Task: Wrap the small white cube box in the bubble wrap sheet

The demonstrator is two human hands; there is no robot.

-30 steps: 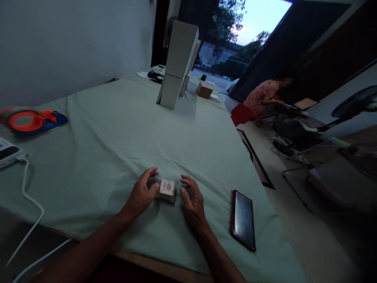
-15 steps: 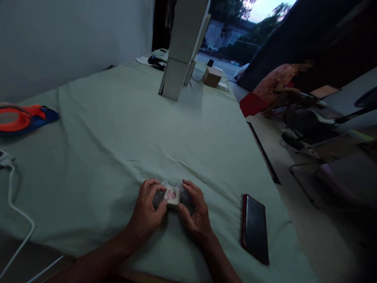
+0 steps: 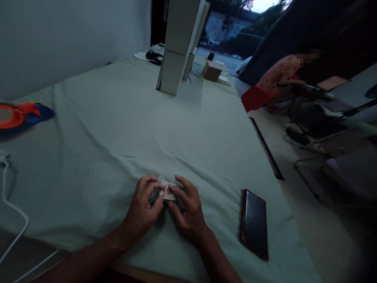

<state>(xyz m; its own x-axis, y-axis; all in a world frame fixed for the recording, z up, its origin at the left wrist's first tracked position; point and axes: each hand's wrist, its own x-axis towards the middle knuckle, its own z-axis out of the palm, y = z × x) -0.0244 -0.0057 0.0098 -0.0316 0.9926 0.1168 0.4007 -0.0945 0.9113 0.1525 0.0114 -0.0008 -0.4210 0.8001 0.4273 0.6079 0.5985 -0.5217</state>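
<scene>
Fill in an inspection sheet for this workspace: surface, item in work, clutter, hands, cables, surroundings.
Surface: pale green cloth, wrinkled.
Item in work: small printed packet in clear plastic, on the cloth; print unreadable.
Clutter: smartphone at right, orange-and-blue tape dispenser at left, cardboard box and tall pale stack farther back.
Hands: left hand and right hand, fingertips on the packet.
Cables: white cable at left, running over the near edge.
Surroundings: wall at left; person in the right background.
</scene>
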